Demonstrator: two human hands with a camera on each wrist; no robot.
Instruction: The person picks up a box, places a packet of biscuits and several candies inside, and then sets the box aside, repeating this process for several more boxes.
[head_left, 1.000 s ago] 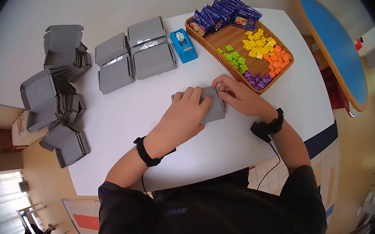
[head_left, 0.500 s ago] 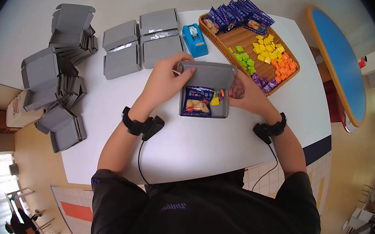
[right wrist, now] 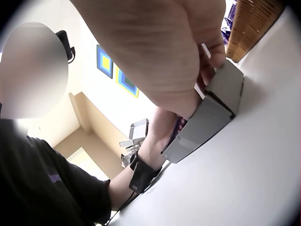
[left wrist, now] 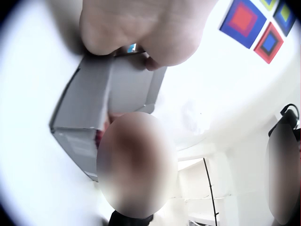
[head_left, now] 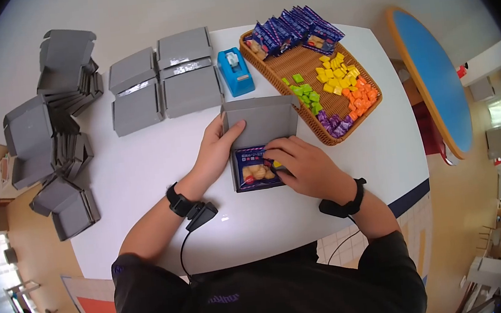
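Observation:
A grey cardboard box (head_left: 262, 124) stands on the table with its lid raised. Inside, a dark blue biscuit packet (head_left: 252, 173) fills the left part, and a yellow candy (head_left: 277, 163) shows beside it. My left hand (head_left: 215, 150) grips the lid's left side, thumb on its inner face and fingers behind it. Reaching into the box from the right, my right hand (head_left: 306, 164) has bent fingers over the candy and the packet's right edge; whether it pinches anything I cannot tell. The box wall (right wrist: 202, 127) partly hides those fingertips in the right wrist view.
A wicker basket (head_left: 275, 68) at the back right holds biscuit packets and green, yellow, orange and purple candies. Left of it stand a blue tape dispenser (head_left: 235, 72) and several closed grey boxes (head_left: 192, 92). Open boxes (head_left: 28, 137) are stacked at the far left.
The box went from closed to open, its lid swung up and back. My left hand moved from the box's top to the lid's left side; my right hand moved from its right side over the contents.

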